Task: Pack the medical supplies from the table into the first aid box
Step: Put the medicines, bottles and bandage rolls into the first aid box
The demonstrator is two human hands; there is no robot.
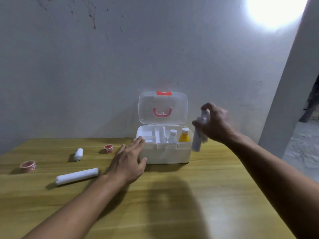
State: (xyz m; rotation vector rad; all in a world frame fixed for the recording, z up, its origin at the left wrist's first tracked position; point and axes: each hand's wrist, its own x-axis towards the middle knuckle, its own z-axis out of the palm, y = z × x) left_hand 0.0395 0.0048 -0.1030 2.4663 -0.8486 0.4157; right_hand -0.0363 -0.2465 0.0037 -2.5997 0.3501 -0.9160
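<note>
Where wooden table meets grey wall, left hand spread, right hand gripping white roll

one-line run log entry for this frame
right hand: holds white bottle | left hand: steadies first aid box | lid: open

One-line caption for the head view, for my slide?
Right hand carries a white tube toward the open first aid box; left hand steadies it.
</note>
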